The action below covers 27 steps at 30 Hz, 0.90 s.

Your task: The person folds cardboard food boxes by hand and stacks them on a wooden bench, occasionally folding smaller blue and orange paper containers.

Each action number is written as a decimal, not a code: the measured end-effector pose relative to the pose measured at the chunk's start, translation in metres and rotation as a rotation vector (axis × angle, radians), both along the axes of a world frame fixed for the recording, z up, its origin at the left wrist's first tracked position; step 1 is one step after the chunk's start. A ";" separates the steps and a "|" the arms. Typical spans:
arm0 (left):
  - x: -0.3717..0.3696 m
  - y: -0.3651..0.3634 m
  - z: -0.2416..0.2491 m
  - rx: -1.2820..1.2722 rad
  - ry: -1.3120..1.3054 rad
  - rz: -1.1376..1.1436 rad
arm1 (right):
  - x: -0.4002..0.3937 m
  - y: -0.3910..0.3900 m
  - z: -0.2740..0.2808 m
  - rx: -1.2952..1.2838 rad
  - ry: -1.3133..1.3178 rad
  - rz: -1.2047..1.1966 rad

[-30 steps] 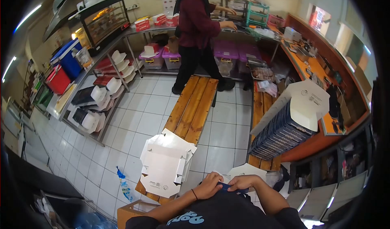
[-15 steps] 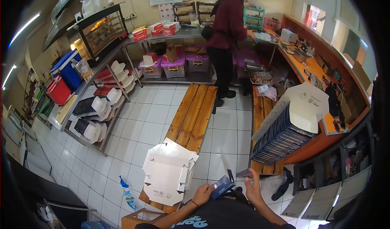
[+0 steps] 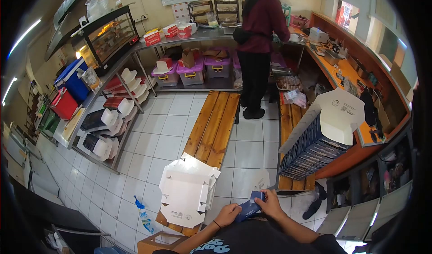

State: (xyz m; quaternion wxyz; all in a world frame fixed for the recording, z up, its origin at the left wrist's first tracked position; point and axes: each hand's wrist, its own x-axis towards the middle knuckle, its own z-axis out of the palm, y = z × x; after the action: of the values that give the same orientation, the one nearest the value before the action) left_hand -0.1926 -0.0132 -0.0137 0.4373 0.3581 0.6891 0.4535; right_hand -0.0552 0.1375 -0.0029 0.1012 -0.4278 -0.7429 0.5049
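A dark blue cardboard box [image 3: 246,210] with a white inner flap is held close to my body, partly folded. My left hand [image 3: 227,215] is closed on its left side. On the opposite side, my right hand [image 3: 271,203] pinches an upper edge, thumb over the blue panel. To the left, unfolded box blanks [image 3: 182,193] lie white side up on the wooden bench. Over on the right, a tall leaning stack of folded dark blue boxes [image 3: 312,150] with white insides rests on a second bench.
The wooden bench [image 3: 211,128] runs forward from me over a tiled floor [image 3: 164,128]. A person [image 3: 258,42] stands at the far counter. Left, a metal shelf holds more boxes [image 3: 96,119]. A blue plastic wrapper [image 3: 145,218] lies on the floor.
My right hand has gone from open, with fingers spread, to gripping the box. The box's flap has shifted. The person at the back has moved slightly right.
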 end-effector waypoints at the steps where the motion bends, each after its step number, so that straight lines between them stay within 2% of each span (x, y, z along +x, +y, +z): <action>1: 0.004 0.002 0.000 0.025 -0.004 0.021 | 0.004 0.003 0.000 0.009 0.017 0.122; 3: 0.010 0.004 0.002 0.083 0.058 0.014 | 0.015 0.007 0.006 0.020 0.063 0.357; 4: 0.011 0.006 0.003 0.119 0.121 -0.017 | 0.020 0.010 0.014 -0.081 0.047 0.455; 6: 0.013 0.014 0.015 0.201 0.284 -0.104 | 0.026 0.019 0.012 -0.053 0.106 0.525; 7: 0.016 0.020 0.029 0.250 0.376 -0.170 | 0.033 0.023 0.013 -0.039 0.131 0.536; 9: 0.018 0.039 0.080 0.370 0.562 -0.334 | 0.046 0.045 0.045 -0.294 0.177 0.462; 10: 0.015 0.049 0.112 0.440 0.660 -0.411 | 0.057 0.060 0.064 -0.269 0.245 0.481; 11: 0.014 0.060 0.132 0.486 0.655 -0.369 | 0.068 0.079 0.070 -0.066 0.353 0.558; 13: 0.004 0.079 0.155 0.247 1.098 -0.537 | 0.101 0.113 0.124 -0.227 0.416 0.484; 14: 0.002 0.096 0.159 0.262 1.145 -0.595 | 0.119 0.130 0.141 -0.314 0.449 0.439; 15: 0.008 0.114 0.168 0.305 1.081 -0.644 | 0.136 0.145 0.157 -0.179 0.561 0.459; 16: 0.018 0.136 0.183 0.379 1.140 -0.716 | 0.152 0.162 0.169 -0.038 0.669 0.480; 18: 0.042 0.183 0.212 0.588 1.246 -0.772 | 0.176 0.196 0.177 0.028 1.036 0.277; 19: 0.056 0.205 0.224 0.584 1.312 -0.774 | 0.188 0.213 0.177 -0.046 1.038 0.034; 20: 0.069 0.230 0.230 0.641 1.348 -0.760 | 0.196 0.242 0.174 0.089 0.948 -0.142; 22: 0.096 0.280 0.242 0.665 1.402 -0.741 | 0.195 0.292 0.160 0.197 0.625 -0.434; 24: 0.122 0.327 0.240 0.672 1.324 -0.714 | 0.200 0.354 0.089 -0.068 0.849 -0.459; 25: 0.130 0.344 0.232 0.635 1.316 -0.702 | 0.200 0.369 0.074 -0.369 1.151 -0.397; 26: 0.135 0.360 0.223 0.598 1.308 -0.688 | 0.198 0.372 0.064 0.046 0.964 -0.381; 27: 0.136 0.373 0.214 0.560 1.297 -0.672 | 0.201 0.363 0.089 0.284 0.693 -0.257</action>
State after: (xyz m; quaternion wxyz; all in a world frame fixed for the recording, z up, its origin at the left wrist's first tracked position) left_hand -0.0564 0.3598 0.2006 -0.0452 0.8380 0.5215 0.1540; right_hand 0.1453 0.5001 0.0857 0.4666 -0.3031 -0.6675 0.4948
